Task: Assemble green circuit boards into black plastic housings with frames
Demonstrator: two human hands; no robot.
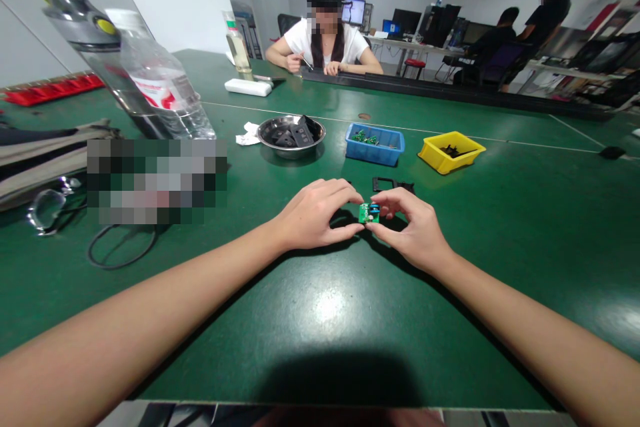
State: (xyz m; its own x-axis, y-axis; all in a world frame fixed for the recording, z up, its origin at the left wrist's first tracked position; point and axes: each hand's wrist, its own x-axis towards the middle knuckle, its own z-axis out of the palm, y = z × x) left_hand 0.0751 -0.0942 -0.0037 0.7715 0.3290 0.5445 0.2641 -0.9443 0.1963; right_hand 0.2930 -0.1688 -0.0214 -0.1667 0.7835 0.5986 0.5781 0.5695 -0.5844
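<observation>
A small green circuit board with blue and pale parts on it is held between my two hands, a little above the table. My left hand pinches its left side between thumb and fingertips. On the opposite side, my right hand grips it the same way, its fingers curled. Just beyond my hands lies a black plastic frame, partly covered by my right hand. Further off stands a blue bin with several green boards inside.
A metal bowl of black plastic casings and a yellow bin of small black parts stand beyond my hands. At left are a water bottle, a grey sports bottle and glasses. A person sits opposite.
</observation>
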